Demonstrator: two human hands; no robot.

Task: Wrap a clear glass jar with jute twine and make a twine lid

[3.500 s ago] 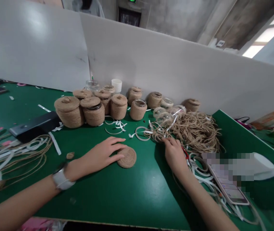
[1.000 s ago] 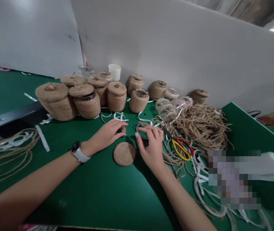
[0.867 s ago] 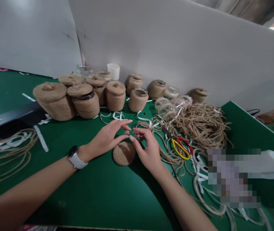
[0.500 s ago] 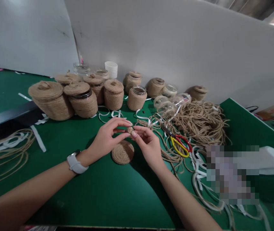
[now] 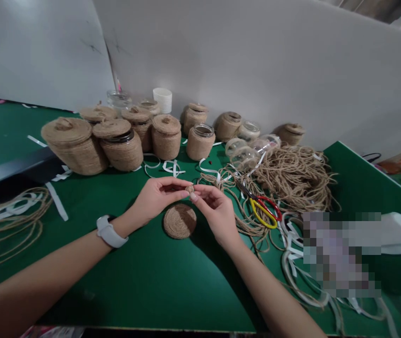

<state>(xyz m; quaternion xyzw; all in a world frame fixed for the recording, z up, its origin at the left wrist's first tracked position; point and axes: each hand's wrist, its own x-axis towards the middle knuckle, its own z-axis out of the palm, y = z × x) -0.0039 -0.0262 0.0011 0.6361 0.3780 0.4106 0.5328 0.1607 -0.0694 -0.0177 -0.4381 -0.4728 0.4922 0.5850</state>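
Note:
A small coil of brown twine (image 5: 189, 189) is pinched between the fingertips of both hands. My left hand (image 5: 154, 197) grips its left side, with thumb and forefinger pressed near it. From the right, my right hand (image 5: 216, 211) holds it with thumb and forefinger, the other fingers curled. Just below the hands, a round flat twine disc (image 5: 180, 221) lies on the green table (image 5: 151, 286). Scissors with red and yellow handles (image 5: 266, 211) rest on loose twine to the right of my right hand.
Twine-wrapped jars (image 5: 200, 142) stand along the back, several with lids. White stacked cups (image 5: 163, 100) are behind them. A heap of twine (image 5: 295, 180) lies at right, near a green divider (image 5: 362, 188). A dark metal object (image 5: 20, 171) is at left.
My left hand's fingers have moved slightly down and closer together around the small coil. The disc and scissors have stayed in place.

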